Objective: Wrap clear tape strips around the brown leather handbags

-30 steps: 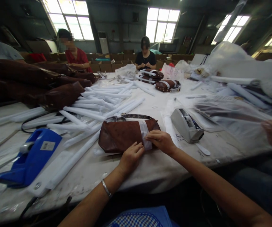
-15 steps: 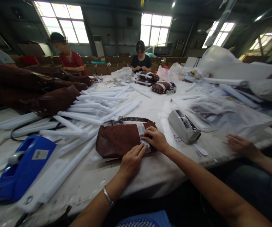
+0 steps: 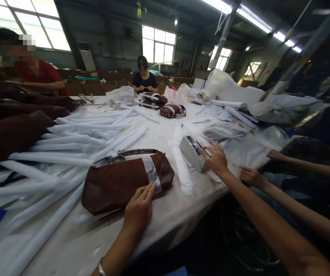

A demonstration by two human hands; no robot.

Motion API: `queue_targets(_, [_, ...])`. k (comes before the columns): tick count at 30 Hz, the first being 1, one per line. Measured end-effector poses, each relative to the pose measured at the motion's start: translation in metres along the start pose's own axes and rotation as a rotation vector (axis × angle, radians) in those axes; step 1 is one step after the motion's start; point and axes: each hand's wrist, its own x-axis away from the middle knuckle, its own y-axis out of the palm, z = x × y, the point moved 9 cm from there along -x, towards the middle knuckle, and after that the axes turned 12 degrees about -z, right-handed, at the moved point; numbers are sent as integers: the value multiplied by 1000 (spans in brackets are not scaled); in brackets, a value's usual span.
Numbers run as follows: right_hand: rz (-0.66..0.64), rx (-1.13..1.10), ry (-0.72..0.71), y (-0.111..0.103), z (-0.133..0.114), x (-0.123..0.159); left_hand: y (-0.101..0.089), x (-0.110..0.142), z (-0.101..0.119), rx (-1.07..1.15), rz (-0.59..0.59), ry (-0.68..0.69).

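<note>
A brown leather bag point(image 3: 119, 182) lies on the white table point(image 3: 165, 214) in front of me, with a white paper band point(image 3: 151, 173) wrapped round its right end. My left hand point(image 3: 138, 209) rests flat on the bag's near edge, fingertips on the band, fingers stretched out. My right hand point(image 3: 216, 158) is at the grey tape dispenser point(image 3: 192, 152) to the right of the bag, fingers pinched at its front where the tape comes off.
Several rolled white paper tubes point(image 3: 75, 147) lie across the table's left half beside dark brown bags point(image 3: 10, 134). Wrapped bags point(image 3: 172, 110) sit far across. A neighbour's hands point(image 3: 251, 175) work on clear plastic bags at right. Other people sit at the far side.
My right hand left the paper band and moved right to the tape dispenser. My left hand stays on the band. My view swung right.
</note>
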Motion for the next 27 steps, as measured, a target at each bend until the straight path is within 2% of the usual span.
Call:
queue_targets(2, [-56,-91,226,-5,44,-11,0,0,1,-18,4,-1])
queue_targets(3, [-92,-138,287,-1,58,-15,-1,0,1,-25,9,-2])
queue_targets(5, [-149,-220,329,11,69,-19,-1,1,2,-33,18,-3])
queue_targets(8, [-169,-366,352,28,69,-21,-2,2,4,-40,42,-3])
queue_targets(10, [-130,-460,334,28,61,-21,-2,2,4,-44,58,-5])
queue_targets(14, [5,-598,226,2,39,-16,-2,2,6,-43,70,1])
queue_targets(17, [57,-713,179,-18,33,-1,-2,2,6,-40,70,2])
queue_targets(21, [-2,-786,282,-17,52,34,-5,1,6,-46,85,7])
queue_targets(24, [-66,-773,357,-5,71,59,-5,1,7,-48,85,17])
queue_targets(27, [-108,-703,381,9,85,71,-5,0,6,-41,77,12])
